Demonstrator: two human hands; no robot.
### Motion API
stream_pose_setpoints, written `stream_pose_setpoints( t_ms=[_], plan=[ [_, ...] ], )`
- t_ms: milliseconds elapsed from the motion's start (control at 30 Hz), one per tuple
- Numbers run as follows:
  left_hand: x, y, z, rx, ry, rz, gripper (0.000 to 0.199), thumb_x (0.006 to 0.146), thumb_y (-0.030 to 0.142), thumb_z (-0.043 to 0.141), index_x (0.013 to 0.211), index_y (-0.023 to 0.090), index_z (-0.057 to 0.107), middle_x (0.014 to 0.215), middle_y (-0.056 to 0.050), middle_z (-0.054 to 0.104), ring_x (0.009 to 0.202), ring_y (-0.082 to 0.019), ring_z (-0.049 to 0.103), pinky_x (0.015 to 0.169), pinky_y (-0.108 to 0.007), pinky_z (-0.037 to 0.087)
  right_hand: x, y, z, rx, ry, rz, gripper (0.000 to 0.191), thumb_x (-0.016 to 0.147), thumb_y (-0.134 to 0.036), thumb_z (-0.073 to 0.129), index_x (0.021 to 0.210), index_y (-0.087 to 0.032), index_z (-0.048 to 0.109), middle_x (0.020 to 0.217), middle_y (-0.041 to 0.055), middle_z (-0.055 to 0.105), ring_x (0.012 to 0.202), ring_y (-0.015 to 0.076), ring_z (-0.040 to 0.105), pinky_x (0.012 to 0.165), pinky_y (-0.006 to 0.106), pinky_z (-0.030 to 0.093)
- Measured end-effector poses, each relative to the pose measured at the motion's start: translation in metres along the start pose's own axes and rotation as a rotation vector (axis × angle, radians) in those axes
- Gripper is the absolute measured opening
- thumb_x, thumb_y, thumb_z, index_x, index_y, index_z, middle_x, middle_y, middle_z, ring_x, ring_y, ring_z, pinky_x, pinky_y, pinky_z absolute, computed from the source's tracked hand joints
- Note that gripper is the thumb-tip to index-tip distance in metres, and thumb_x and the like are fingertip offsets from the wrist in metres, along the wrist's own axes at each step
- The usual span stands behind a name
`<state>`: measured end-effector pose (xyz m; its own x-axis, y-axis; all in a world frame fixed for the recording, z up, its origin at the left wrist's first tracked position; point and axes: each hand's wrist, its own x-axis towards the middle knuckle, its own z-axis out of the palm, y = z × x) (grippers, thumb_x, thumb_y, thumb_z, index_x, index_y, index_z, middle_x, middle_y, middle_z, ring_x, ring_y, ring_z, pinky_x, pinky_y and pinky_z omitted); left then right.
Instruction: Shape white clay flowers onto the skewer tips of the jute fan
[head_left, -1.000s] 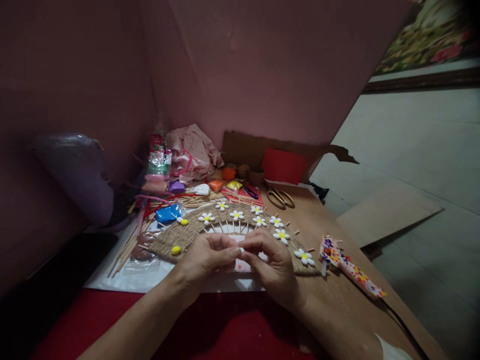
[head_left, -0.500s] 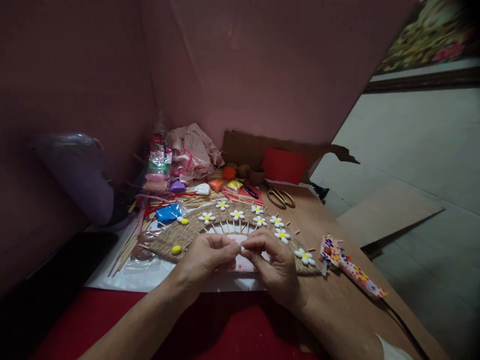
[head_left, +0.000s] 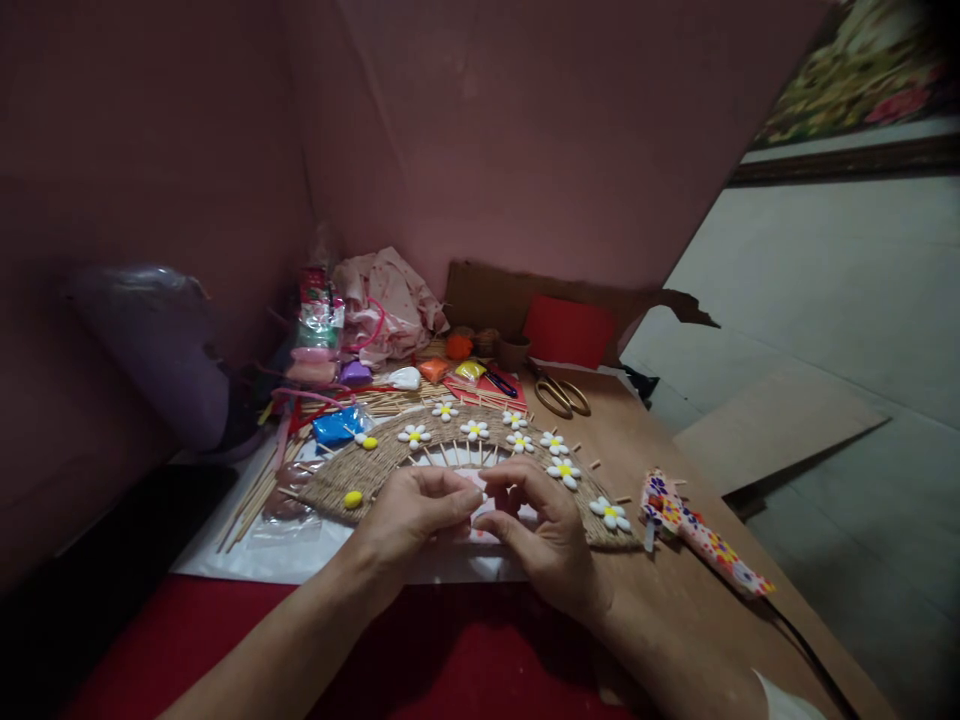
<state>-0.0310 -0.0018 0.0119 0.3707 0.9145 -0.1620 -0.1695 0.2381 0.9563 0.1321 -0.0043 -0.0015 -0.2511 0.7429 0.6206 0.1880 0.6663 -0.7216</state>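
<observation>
The twine-woven arch (head_left: 444, 430) lies flat on the work surface just beyond the hands, wooden sticks poking out along its inner and outer edges. Eight white-petalled daisies (head_left: 564, 472) with yellow centres sit along its band; toward its left end are a yellow oval (head_left: 353, 499) alone and a second yellow centre (head_left: 368, 442) with white beside it. The left hand (head_left: 427, 505) has thumb and forefinger pressed together in front of the arch's opening; whether a tiny piece of white clay is between them is too small to tell. The right hand (head_left: 544, 525) faces it closely, thumb and forefinger parted, partly covering the band. Spotted pale-pink cloth (head_left: 487, 536) shows beneath the fingers, over a white sheet (head_left: 225, 555). Left of the arch lie a blue clay packet (head_left: 337, 427), a brown clay packet (head_left: 289, 502) and loose wooden sticks (head_left: 251, 502). Behind it are white, orange and yellow packets (head_left: 470, 370), a dark-handled cutter (head_left: 501, 382) and gold-handled scissors (head_left: 559, 394). A red sheet (head_left: 570, 330) leans against torn cardboard (head_left: 487, 290). A flower-patterned glue gun (head_left: 705, 545) with a black cord rests near the arch's right end.
</observation>
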Motion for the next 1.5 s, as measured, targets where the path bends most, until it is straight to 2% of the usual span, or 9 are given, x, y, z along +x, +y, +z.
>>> stream_pose_setpoints(
  t_ms=[167,300,467,600,967,1100,1233,1367,1500],
  plan=[
    [-0.0008,0.0016,0.0001,-0.019,-0.012,-0.038,0.031,0.071,0.043,0.068,0.062,0.013,0.063,0.049,0.002,0.051,0.041,-0.005,0.031,0.043,-0.021,0.018,0.0009,0.0024,-0.0002,0.0,0.06,-0.035,0.008,0.08,-0.012,0.062,0.082,-0.019,0.064,0.079,0.0002,0.054,0.068,0.0109,0.051,0.059,0.024,0.041],
    [-0.0007,0.0022,0.0012,-0.011,0.012,-0.009,0.029,0.069,0.04,0.07,0.061,0.014,0.062,0.049,0.002,0.053,0.041,-0.004,0.032,0.043,-0.022,0.016,0.0007,0.0039,-0.0006,-0.021,0.041,-0.015,0.011,0.078,-0.013,0.064,0.087,-0.019,0.064,0.079,0.0003,0.055,0.067,0.0109,0.051,0.058,0.024,0.041],
    [-0.0009,0.0024,0.0013,0.001,0.004,-0.031,0.032,0.071,0.044,0.067,0.061,0.014,0.061,0.049,0.001,0.053,0.041,-0.005,0.032,0.043,-0.022,0.016,-0.0003,0.0036,0.0001,-0.01,0.064,-0.04,0.007,0.08,-0.013,0.062,0.083,-0.019,0.063,0.079,0.0003,0.056,0.07,0.0114,0.052,0.059,0.024,0.042],
    [-0.0009,0.0024,0.0013,0.002,0.008,-0.025,0.03,0.069,0.041,0.07,0.061,0.014,0.061,0.049,0.002,0.053,0.041,-0.004,0.032,0.043,-0.021,0.017,-0.0006,0.0028,0.0,-0.014,0.034,-0.017,0.009,0.08,-0.014,0.062,0.088,-0.019,0.063,0.079,0.0007,0.057,0.068,0.0117,0.052,0.058,0.024,0.041],
    [0.0017,-0.0015,0.0009,0.011,0.025,-0.014,0.034,0.066,0.045,0.07,0.058,0.014,0.061,0.047,0.002,0.052,0.04,-0.005,0.033,0.042,-0.021,0.017,0.0011,0.0018,0.0001,-0.004,0.03,-0.036,0.006,0.081,-0.014,0.06,0.083,-0.018,0.064,0.078,0.0015,0.055,0.069,0.0122,0.052,0.059,0.025,0.041],
    [0.0016,-0.0022,0.0001,0.016,0.012,-0.003,0.033,0.066,0.045,0.071,0.058,0.014,0.061,0.047,0.002,0.052,0.039,-0.004,0.032,0.042,-0.021,0.017,0.0008,0.0021,-0.0002,-0.011,0.021,-0.027,0.01,0.081,-0.014,0.061,0.089,-0.018,0.064,0.079,0.0018,0.056,0.068,0.0122,0.052,0.059,0.025,0.041],
    [0.0009,-0.0008,0.001,0.035,0.027,-0.027,0.034,0.067,0.046,0.07,0.059,0.014,0.062,0.048,0.001,0.053,0.04,-0.005,0.034,0.042,-0.021,0.017,0.0007,0.0024,-0.001,-0.009,0.037,-0.035,0.007,0.082,-0.014,0.06,0.083,-0.018,0.064,0.076,0.0013,0.057,0.069,0.0126,0.052,0.059,0.025,0.041],
    [0.0002,0.0003,0.0025,0.019,0.046,-0.015,0.034,0.065,0.045,0.071,0.057,0.014,0.061,0.048,0.001,0.054,0.039,-0.005,0.032,0.042,-0.022,0.017,0.0012,0.0011,-0.0012,-0.022,0.009,-0.018,0.008,0.081,-0.015,0.06,0.088,-0.019,0.064,0.079,0.002,0.058,0.069,0.0131,0.052,0.059,0.026,0.042],
    [-0.0002,0.0018,0.0038,0.043,0.061,-0.003,0.036,0.067,0.048,0.069,0.057,0.014,0.061,0.047,0.001,0.053,0.04,-0.005,0.032,0.042,-0.022,0.017,0.0012,0.0,-0.0005,-0.031,0.022,-0.014,0.006,0.083,-0.016,0.058,0.083,-0.019,0.064,0.076,0.0018,0.057,0.068,0.0134,0.052,0.059,0.026,0.042]
  ],
)
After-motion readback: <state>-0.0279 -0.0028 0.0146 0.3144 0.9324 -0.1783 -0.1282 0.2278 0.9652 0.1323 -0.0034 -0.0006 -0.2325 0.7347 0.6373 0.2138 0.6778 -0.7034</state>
